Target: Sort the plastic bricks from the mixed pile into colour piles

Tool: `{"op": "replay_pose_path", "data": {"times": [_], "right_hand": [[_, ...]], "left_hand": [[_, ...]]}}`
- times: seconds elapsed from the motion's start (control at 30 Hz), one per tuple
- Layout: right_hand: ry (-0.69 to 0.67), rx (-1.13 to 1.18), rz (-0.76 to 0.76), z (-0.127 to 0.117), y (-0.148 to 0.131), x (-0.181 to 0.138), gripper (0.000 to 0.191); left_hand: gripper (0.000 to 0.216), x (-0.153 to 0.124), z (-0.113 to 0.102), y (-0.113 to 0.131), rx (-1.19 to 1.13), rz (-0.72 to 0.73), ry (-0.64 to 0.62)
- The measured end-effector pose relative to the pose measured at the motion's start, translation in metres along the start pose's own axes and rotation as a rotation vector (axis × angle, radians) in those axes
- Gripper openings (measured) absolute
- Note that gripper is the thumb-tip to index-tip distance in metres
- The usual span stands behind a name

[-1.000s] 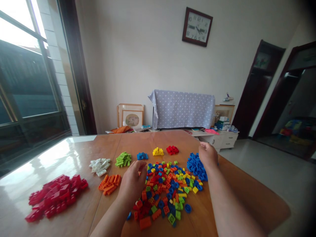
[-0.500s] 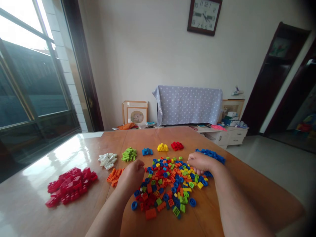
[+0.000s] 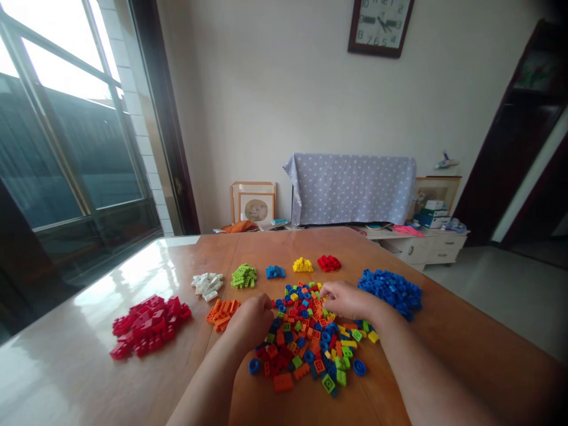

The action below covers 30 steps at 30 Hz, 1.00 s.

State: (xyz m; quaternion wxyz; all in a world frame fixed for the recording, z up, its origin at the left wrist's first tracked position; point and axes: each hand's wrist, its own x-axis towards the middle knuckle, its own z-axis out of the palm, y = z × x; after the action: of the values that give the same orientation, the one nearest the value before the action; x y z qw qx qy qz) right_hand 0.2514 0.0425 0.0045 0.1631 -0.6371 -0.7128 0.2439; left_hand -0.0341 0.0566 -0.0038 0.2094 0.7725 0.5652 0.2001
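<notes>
A mixed pile of small toy building bricks (image 3: 306,349), in blue, red, orange, yellow and green, spreads over the table between my hands. My left hand (image 3: 254,320) is at the pile's left edge, its fingers curled inward; whatever they hold is hidden. Over the upper right of the pile, my right hand (image 3: 348,300) reaches in with bent fingertips close to the bricks. What lies between those fingers does not show. Orange bricks (image 3: 223,313) lie just left of my left hand, and a heap of blue bricks (image 3: 390,290) sits beyond my right wrist.
On the brown table (image 3: 213,378) are separate heaps: dark red bricks (image 3: 151,325), white bricks (image 3: 207,286), green bricks (image 3: 244,276), a few blue pieces (image 3: 275,271), yellow bricks (image 3: 303,265) and red bricks (image 3: 329,263). A low white cabinet (image 3: 437,248) stands behind.
My right hand has moved left, from beside the blue heap to over the mixed pile. My left hand stays at the pile's left edge. The view has shifted slightly.
</notes>
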Motion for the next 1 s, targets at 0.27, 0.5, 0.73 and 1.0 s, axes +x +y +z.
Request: {"op": "replay_pose_path", "data": {"times": [0.27, 0.5, 0.73, 1.0], "right_hand": [[0.043, 0.098, -0.196, 0.019, -0.007, 0.007, 0.026], [-0.061, 0.002, -0.168, 0.003, 0.002, 0.004, 0.015], [0.185, 0.019, -0.027, -0.014, 0.029, 0.002, 0.021], [0.415, -0.101, 0.162, -0.032, 0.053, 0.008, 0.029]], "left_hand": [[0.022, 0.007, 0.007, -0.004, -0.196, -0.010, -0.002], [0.019, 0.007, 0.003, -0.004, -0.232, -0.007, 0.039], [0.021, 0.004, 0.007, -0.002, -0.106, 0.067, 0.079], [0.027, -0.001, 0.013, 0.012, 0.009, 0.255, 0.106]]}}
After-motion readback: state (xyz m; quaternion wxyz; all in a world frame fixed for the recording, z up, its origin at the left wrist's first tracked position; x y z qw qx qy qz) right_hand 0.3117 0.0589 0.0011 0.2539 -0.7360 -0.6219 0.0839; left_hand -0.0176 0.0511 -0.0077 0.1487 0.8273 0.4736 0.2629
